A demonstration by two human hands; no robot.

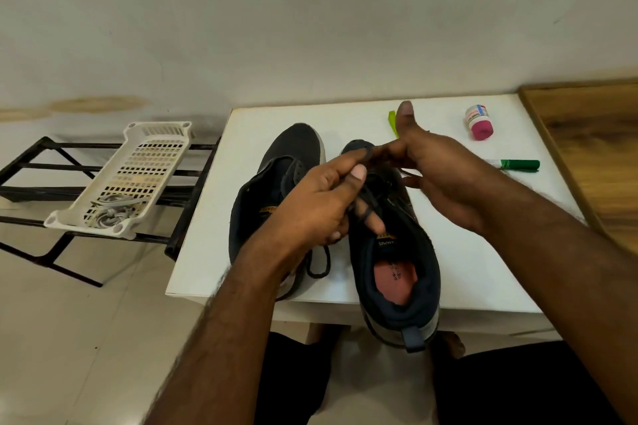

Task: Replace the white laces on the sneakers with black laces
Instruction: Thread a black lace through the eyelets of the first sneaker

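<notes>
Two dark sneakers stand side by side on a small white table (448,252), toes toward the far edge and heels toward the near edge, so their long axes run front to back. The right sneaker (397,269) overhangs the near edge with its heel and pull tab off the table; its padded collar is dark fabric and a pink insole shows inside. The left sneaker (276,166) sits a little farther back, woven dark upper with a pale sole rim, its heel hidden under the left forearm.

A black lace (366,197) runs across the right sneaker's eyelets. The left hand (321,203) pinches a stretch of it between thumb and curled fingers, just above the tongue. The right hand (438,169) holds the lace's other stretch in its bent fingers, thumb raised. A loose loop of black lace hangs below the left hand, between the two sneakers near the near edge.

Near the far right corner lie a small bottle with a pink cap (478,122) on its side and a green marker (514,164); a green strip (393,122) shows behind the right thumb.

Left of the table a perforated white plastic basket (138,162) rests tilted on a black metal rack (34,179), with white laces (110,209) coiled at its lower end.
</notes>
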